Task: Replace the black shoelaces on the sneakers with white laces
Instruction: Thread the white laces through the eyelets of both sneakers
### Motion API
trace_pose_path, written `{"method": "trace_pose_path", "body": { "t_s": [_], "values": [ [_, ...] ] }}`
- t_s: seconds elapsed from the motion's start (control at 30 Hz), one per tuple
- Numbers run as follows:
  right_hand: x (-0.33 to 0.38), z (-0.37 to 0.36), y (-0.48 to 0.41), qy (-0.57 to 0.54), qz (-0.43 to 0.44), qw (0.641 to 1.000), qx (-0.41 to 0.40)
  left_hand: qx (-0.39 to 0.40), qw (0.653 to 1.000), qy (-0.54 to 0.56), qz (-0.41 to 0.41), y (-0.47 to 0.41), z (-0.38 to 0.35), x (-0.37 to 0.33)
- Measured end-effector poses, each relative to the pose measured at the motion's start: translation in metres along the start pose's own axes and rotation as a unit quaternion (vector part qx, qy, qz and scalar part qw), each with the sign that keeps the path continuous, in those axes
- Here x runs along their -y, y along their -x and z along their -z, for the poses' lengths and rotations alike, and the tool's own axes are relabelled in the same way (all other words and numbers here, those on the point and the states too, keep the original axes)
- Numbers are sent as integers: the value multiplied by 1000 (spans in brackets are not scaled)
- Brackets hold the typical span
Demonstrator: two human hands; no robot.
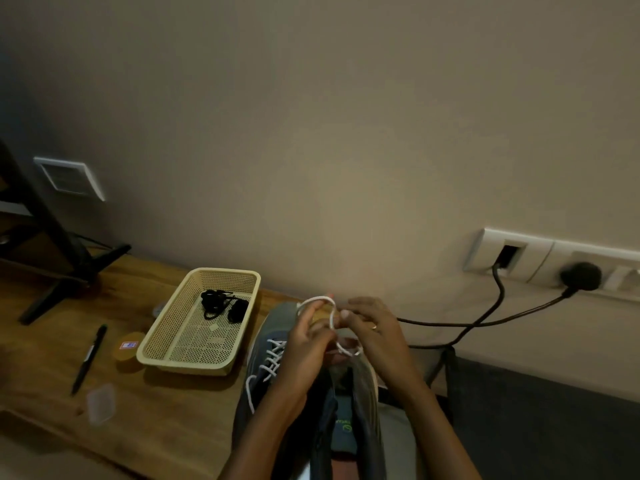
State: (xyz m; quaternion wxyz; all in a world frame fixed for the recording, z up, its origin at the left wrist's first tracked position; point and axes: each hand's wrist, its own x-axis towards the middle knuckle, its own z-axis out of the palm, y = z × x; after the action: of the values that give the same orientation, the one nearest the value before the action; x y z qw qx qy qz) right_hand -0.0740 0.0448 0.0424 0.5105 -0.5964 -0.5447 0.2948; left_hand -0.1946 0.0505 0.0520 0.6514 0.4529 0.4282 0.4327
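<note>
Two grey-blue sneakers stand side by side at the table's right end. The left sneaker (266,362) carries a white lace crossed through its eyelets. The right sneaker (363,393) lies under my hands, its opening toward me. My left hand (304,344) pinches a loop of white lace (320,301) above it. My right hand (374,327) pinches the same lace just right of the loop. The black laces (221,304) lie bundled in the cream basket (166,341).
A wooden table (156,410) holds a black pen (88,358), a round wooden piece (127,346) with a sticker, and a small clear plastic case (100,403). A black stand (59,258) is at the far left. Black cables (485,320) run from wall sockets (554,261) on the right.
</note>
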Motion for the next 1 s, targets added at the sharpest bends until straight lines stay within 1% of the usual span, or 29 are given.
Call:
{"method": "trace_pose_path", "body": {
  "t_s": [0.03, 0.1, 0.17, 0.2, 0.27, 0.3, 0.33, 0.4, 0.5, 0.63, 0.73, 0.8, 0.83, 0.9, 0.93, 1.0],
  "values": [
    [2, -3, 1, -17, -3, 1000, 11, 24, 1000, -18, 4, 2, -2, 0],
    [2, -5, 1, -23, -7, 1000, 6, 71, 996, -52, 2, 5, -5, 2],
    [-2, 1, 0, -9, 3, 1000, -4, 76, 995, -66, -4, 6, -6, 0],
    [-5, 8, -2, 19, 10, 1000, -11, 58, 998, -39, -3, 4, -5, -2],
    [-13, 22, -4, 103, 7, 994, -28, 12, 997, 76, 2, -2, 0, -7],
    [-17, 30, -3, 126, -7, 991, -39, -17, 991, 130, 0, -7, 5, -8],
    [-20, 36, -3, 133, -25, 990, -48, -49, 987, 156, 0, -12, 10, -7],
    [-23, 46, 0, 123, -62, 990, -43, -95, 982, 162, 14, -18, 16, -1],
    [-28, 52, 3, 148, -103, 983, -30, -119, 965, 229, 41, -22, 15, 4],
    [-38, 61, 5, 193, -139, 968, -76, -158, 939, 303, 41, -27, 15, 2],
    [-46, 70, 7, 196, -182, 958, -101, -206, 929, 307, 21, -26, 18, 0],
    [-50, 74, 6, 197, -201, 953, -111, -223, 933, 282, 13, -24, 19, -1],
    [-51, 76, 6, 198, -205, 952, -114, -225, 943, 244, 6, -22, 18, 0],
    [-50, 74, 7, 192, -198, 955, -107, -207, 974, 86, -20, -17, 12, 5],
    [-48, 73, 7, 193, -173, 961, -99, -183, 982, 6, -39, -14, 7, 7],
    [-39, 66, 6, 174, -103, 975, -88, -117, 986, -98, -62, -10, -3, 14]
  ]
}}
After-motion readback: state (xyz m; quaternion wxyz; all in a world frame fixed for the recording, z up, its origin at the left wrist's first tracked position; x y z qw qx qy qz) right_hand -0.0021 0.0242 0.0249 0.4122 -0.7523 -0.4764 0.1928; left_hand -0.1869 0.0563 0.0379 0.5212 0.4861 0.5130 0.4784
